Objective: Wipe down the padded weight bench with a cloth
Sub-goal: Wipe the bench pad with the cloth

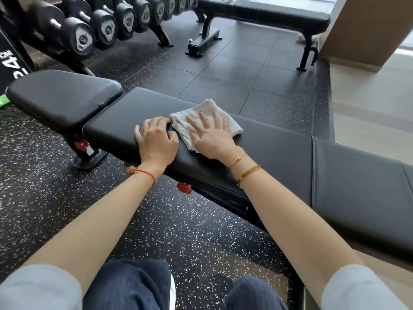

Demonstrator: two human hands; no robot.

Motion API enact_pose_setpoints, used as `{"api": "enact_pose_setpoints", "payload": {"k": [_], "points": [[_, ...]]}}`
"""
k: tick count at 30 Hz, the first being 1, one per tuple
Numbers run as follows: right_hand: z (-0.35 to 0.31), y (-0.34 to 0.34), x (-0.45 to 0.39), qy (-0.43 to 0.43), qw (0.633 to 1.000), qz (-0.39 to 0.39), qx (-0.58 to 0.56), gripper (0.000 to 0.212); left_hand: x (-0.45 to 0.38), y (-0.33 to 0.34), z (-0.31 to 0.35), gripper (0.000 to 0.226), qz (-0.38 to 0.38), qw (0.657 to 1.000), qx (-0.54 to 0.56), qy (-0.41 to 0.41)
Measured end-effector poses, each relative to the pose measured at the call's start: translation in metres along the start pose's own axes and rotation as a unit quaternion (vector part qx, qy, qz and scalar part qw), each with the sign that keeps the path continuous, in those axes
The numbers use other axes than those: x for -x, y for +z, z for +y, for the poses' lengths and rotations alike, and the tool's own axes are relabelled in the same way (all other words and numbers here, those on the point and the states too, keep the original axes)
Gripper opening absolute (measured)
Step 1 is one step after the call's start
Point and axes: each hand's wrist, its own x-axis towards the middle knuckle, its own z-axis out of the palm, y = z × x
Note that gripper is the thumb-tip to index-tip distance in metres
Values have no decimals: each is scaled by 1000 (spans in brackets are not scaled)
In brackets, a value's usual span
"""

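Observation:
A black padded weight bench (279, 157) runs from the left across to the lower right, with a separate seat pad (62, 97) at its left end. A folded white cloth (210, 108) lies flat on the middle pad. My right hand (212, 135) presses down on the cloth with fingers spread. My left hand (156, 139) rests on the bare pad just left of the cloth, fingers curled, its fingertips touching the cloth's left edge.
A rack of black dumbbells (105, 25) stands behind the bench at the upper left. A second flat bench (268, 14) sits at the back. A tan pillar (366, 25) rises at the upper right. My knees (134, 285) are close to the bench.

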Motion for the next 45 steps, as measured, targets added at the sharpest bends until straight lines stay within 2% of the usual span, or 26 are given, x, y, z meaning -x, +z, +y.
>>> {"api": "enact_pose_setpoints", "payload": {"k": [7,10,17,21,28,32,36,39,45], "points": [[18,4,85,10,999,30,8,53,10,-4,16,36,-31,999,30,-7],[33,7,119,34,999,42,6,53,29,-2,46,35,-50,997,42,34],[82,14,180,171,978,99,58,54,73,13,121,38,-93,985,61,130],[112,11,210,219,969,95,67,55,95,24,151,40,-114,978,57,163],[177,-2,256,308,947,88,23,54,115,37,173,40,-133,975,13,178],[216,-18,249,350,934,69,-13,53,117,37,173,41,-121,975,6,184],[222,-32,218,336,941,38,-28,53,117,37,175,40,-106,978,6,181],[201,-31,205,282,959,22,-19,54,118,37,175,38,-96,980,16,174],[170,-9,258,206,977,50,-6,52,119,34,176,40,-102,979,27,173]]}}
